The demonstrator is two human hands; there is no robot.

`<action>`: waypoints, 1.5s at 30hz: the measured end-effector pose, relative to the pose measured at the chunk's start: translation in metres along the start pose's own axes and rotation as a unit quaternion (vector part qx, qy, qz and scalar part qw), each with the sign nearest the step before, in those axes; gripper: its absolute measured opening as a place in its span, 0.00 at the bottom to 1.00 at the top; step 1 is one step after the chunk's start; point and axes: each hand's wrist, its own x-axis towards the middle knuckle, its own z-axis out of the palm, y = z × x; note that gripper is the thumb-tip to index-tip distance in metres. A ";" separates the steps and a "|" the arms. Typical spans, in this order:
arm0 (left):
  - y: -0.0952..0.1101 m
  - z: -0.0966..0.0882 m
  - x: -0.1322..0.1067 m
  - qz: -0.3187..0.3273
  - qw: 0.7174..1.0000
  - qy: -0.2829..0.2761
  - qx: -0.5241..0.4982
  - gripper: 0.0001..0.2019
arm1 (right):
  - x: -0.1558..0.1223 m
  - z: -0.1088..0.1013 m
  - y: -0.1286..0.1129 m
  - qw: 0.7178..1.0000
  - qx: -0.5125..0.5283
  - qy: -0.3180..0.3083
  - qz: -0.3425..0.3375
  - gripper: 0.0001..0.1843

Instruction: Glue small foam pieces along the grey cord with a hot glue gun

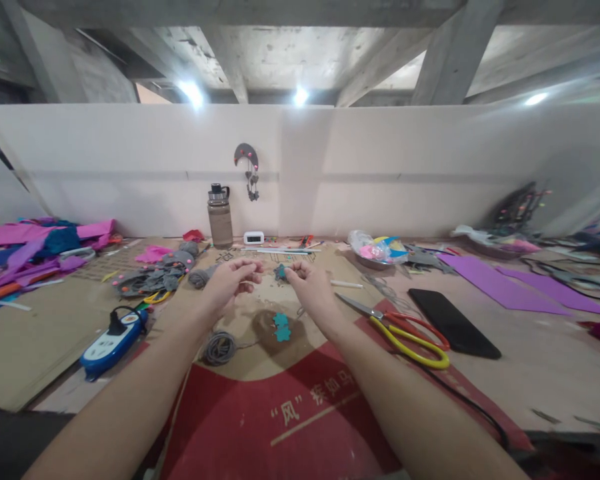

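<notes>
Both my hands are raised over the middle of the cardboard-covered table (pixel 40 347). My right hand (pixel 310 287) pinches a small teal felt piece (pixel 281 271) at its fingertips. My left hand (pixel 233 280) is closed in a pinch just left of that piece; what it grips is too thin to make out, perhaps a thread. Below the hands lie a brown felt shape with teal pieces on it (pixel 280 328) and a coil of grey cord (pixel 220 347).
Yellow-and-red scissors (pixel 405 330) and a black phone (pixel 453 322) lie to the right. A blue power strip (pixel 113 341) lies left, with felt scraps (pixel 30 257) beyond. A water bottle (pixel 220 217), small clock (pixel 253 237) and purple sheets (pixel 500 283) stand toward the white wall.
</notes>
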 end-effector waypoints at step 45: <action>-0.013 0.007 0.002 0.111 0.989 0.011 0.095 0.11 | -0.012 0.015 0.000 0.984 0.108 -0.140 -0.008 0.18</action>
